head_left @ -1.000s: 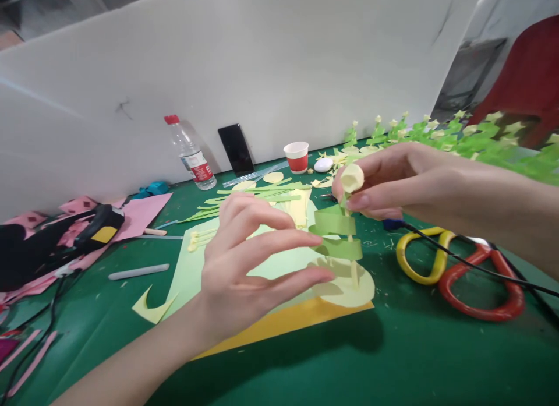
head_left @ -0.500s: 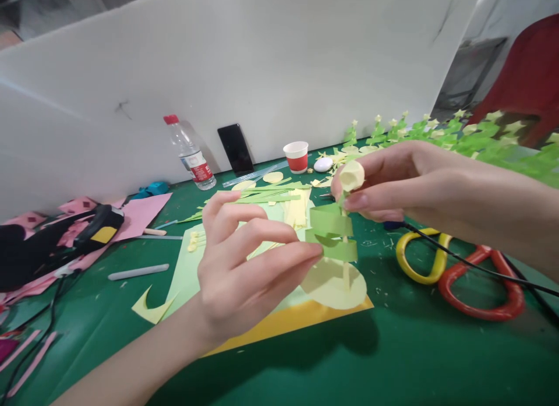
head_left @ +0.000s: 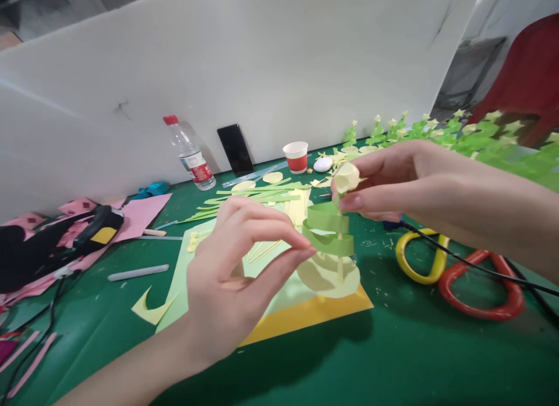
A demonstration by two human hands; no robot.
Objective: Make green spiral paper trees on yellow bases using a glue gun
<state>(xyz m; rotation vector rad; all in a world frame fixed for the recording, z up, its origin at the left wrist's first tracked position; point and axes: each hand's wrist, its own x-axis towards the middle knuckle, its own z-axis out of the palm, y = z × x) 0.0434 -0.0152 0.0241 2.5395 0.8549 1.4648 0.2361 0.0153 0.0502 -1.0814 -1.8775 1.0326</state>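
My right hand (head_left: 384,184) is closed around the upper stem of a small paper tree (head_left: 334,243), just beneath its pale yellow folded star (head_left: 347,177). The tree has a wavy green paper strip (head_left: 329,218) folded along a thin stem and a round pale yellow base (head_left: 329,278). With thumb and forefinger pinched together, my left hand (head_left: 244,266) meets the left edge of the strip's lower loop. Its other fingers are curled. Under both hands lie a light green sheet (head_left: 179,278) and a yellow-orange sheet (head_left: 305,318).
Scissors (head_left: 480,283) with yellow and red handles lie at right by a black cable. A bottle (head_left: 192,155), phone (head_left: 236,149) and paper cup (head_left: 296,157) stand at the back. Several finished paper trees (head_left: 458,132) crowd the right rear. A glue gun (head_left: 96,225) lies left.
My left thumb and forefinger now form a rounder pinch, with the hand slightly further left. The paper tree has shifted a little left and its star has turned.
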